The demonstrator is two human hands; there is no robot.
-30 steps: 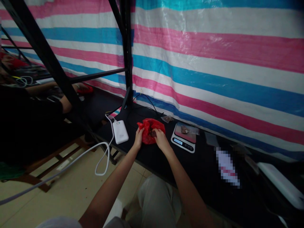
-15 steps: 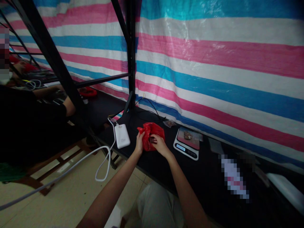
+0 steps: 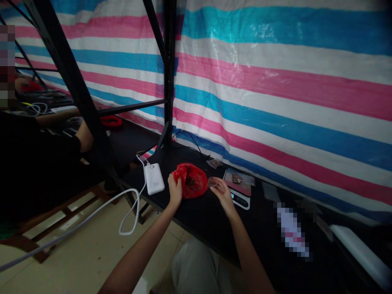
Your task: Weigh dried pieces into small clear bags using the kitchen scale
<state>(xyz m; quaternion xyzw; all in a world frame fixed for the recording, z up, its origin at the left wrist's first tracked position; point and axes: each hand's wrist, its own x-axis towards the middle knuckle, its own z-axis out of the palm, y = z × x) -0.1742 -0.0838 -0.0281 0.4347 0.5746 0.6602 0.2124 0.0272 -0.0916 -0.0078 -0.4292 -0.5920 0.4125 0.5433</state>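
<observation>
A red plastic bag (image 3: 200,188) stands with its mouth spread, and dark brown bits show inside. My left hand (image 3: 175,190) is closed on the bag's left rim. To the right of the bag, my right hand (image 3: 222,192) pinches a small clear cup (image 3: 212,182); how much is in the cup I cannot tell. Behind that hand is a digital kitchen scale (image 3: 245,201), partly covered by it. On the scale's plate lies a small clear bag of brown bits (image 3: 237,178).
Another small clear packet (image 3: 215,163) lies near the striped sheet. A white power bank (image 3: 154,179) with a white cable (image 3: 134,212) is at the left. A black metal post (image 3: 169,81) rises behind. Another person's arm (image 3: 84,136) reaches over the left table.
My right hand has come out of the red bag and moved right with the clear cup. The bag's mouth is wider now. My left hand still grips its rim.
</observation>
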